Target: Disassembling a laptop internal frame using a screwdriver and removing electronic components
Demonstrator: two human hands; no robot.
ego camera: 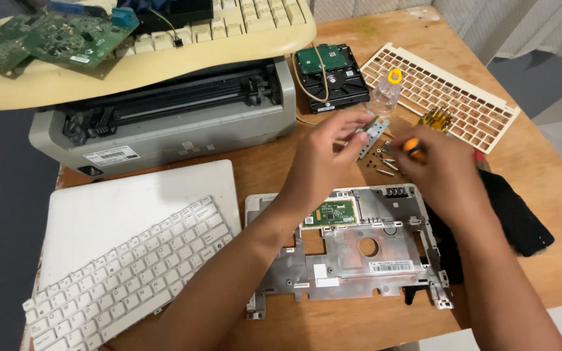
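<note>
At nine o'clock on the desk (274,162) lies a white keyboard (125,276). Toward centre, the left hand (323,153) pinches a small grey metal bracket (370,135); at its three o'clock, the right hand (440,172) grips an orange-handled screwdriver (413,147) above loose screws (385,164).

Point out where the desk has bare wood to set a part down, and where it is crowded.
Bare wood shows on the table right of the black cloth, and between the printer and the laptop frame. Crowded: loose screws, left hand and right hand beside the hard drive.
</note>
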